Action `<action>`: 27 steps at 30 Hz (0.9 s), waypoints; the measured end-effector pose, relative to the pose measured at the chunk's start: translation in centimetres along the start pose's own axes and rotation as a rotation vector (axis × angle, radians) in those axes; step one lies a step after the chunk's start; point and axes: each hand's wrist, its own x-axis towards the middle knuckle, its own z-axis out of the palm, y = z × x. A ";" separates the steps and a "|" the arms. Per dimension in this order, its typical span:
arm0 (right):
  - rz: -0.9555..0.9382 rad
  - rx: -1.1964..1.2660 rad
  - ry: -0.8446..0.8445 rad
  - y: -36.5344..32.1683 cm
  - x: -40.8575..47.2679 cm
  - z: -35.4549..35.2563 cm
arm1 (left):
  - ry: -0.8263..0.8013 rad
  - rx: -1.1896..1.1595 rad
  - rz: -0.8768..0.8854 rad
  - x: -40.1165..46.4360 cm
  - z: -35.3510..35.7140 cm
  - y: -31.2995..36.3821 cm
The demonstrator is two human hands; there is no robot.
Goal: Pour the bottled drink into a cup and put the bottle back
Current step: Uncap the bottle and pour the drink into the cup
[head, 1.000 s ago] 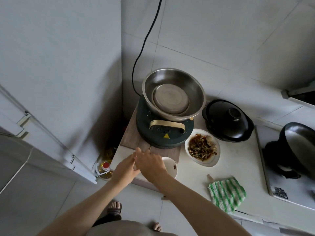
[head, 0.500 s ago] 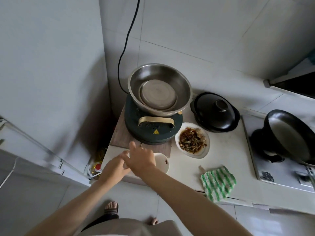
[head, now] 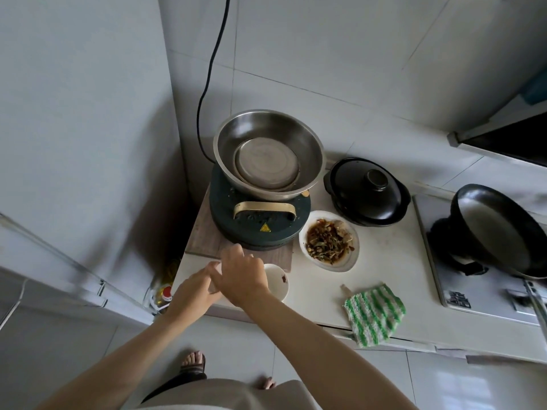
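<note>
My left hand [head: 192,291] and my right hand [head: 242,276] meet over the front left corner of the white counter [head: 310,297]. The back of my right hand faces up, its fingers bent down. My left fingers reach under it. Whatever lies between the hands is hidden. A small white cup [head: 279,284] with a dark speck inside stands on the counter, touching the right side of my right hand. A yellowish bottle with a red cap [head: 165,292] stands on the floor in the gap left of the counter. No drink bottle shows on the counter.
Behind the hands a steel bowl [head: 269,149] sits on a dark green cooker [head: 260,223] on a wooden board [head: 204,235]. A plate of food [head: 328,241], a black lidded pot [head: 367,190], a green striped cloth [head: 374,315] and a pan [head: 497,229] on a stove lie to the right.
Both hands stay pressed together at the counter corner beside the cup. Only the camera view has shifted a little.
</note>
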 end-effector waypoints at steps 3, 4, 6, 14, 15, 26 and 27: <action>-0.033 0.002 0.045 -0.3 0.4 -0.5 | 0.039 0.010 0.011 0.0 -0.2 0.7; -0.063 -0.015 0.032 -0.4 0.5 -0.4 | 0.037 0.020 -0.004 0.0 -0.2 0.7; -0.077 0.009 0.043 -0.8 0.4 -0.5 | 0.016 0.049 -0.033 -0.2 -0.1 0.5; 0.019 0.224 0.039 -0.2 0.9 -1.2 | 0.083 0.089 -0.007 0.1 0.5 0.0; -0.004 0.235 0.021 0.0 1.1 -1.4 | 0.056 0.059 -0.015 0.0 0.3 0.1; 0.192 0.842 0.293 9.2 -2.0 -1.3 | 0.033 -0.016 0.065 0.4 0.4 -0.7; 0.299 0.890 0.380 10.6 -3.3 0.2 | 0.031 -0.014 0.068 0.4 0.5 -0.8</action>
